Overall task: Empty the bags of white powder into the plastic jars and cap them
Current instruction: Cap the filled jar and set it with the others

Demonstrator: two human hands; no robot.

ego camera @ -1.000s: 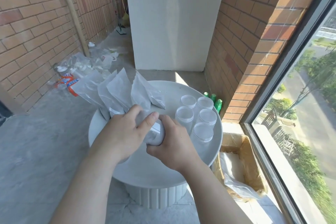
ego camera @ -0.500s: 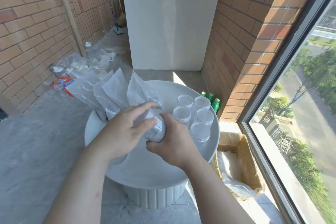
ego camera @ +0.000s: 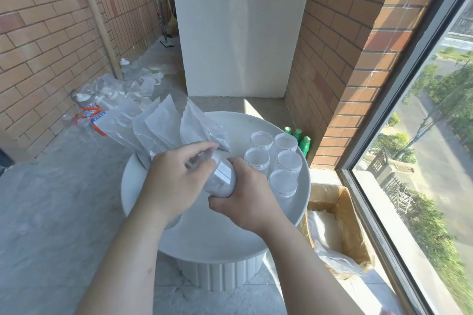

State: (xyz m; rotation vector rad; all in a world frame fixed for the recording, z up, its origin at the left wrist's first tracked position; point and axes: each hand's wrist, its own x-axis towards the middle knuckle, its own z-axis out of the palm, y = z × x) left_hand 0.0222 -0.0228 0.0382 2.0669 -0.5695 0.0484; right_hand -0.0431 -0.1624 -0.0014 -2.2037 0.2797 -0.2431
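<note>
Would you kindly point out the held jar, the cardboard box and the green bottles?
held jar point(ego camera: 224, 179): head view, on its powder-filled side wall.
cardboard box point(ego camera: 350, 225): head view, on its right inner wall.
green bottles point(ego camera: 305, 147): head view, on the nearest bottle's body.

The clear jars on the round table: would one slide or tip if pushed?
Likely slides easily: the jars look empty, thin plastic, so light. They stand close together on the smooth table, so one may nudge its neighbours.

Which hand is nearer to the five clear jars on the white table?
Right. The right hand, holding the powder-filled jar, is just beside the five jars; the left hand grips that jar from its far side.
</note>
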